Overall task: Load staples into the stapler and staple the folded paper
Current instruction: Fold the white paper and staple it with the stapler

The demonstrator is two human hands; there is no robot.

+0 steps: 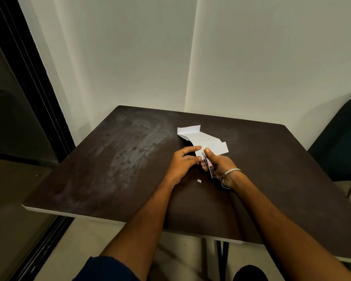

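Can't really make out the stapler's mouth – your fingers cover it. Your left hand (183,159) pinches the near corner of the folded paper (206,141), thumb under, index finger on top. Your right hand (218,166) is wrapped around the small stapler (209,166), thumb on its nose at the paper's edge. A loose staple strip (199,181) sits on the dark table (109,169) between your wrists – bracelet (232,171) on the right one.

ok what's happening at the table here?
A person is stapling a folded white paper on a dark table. The right hand grips a small stapler, its nose at the paper's near edge. The left hand pinches that same edge to steady it. A small strip of staples lies loose on the table, nearer the person.
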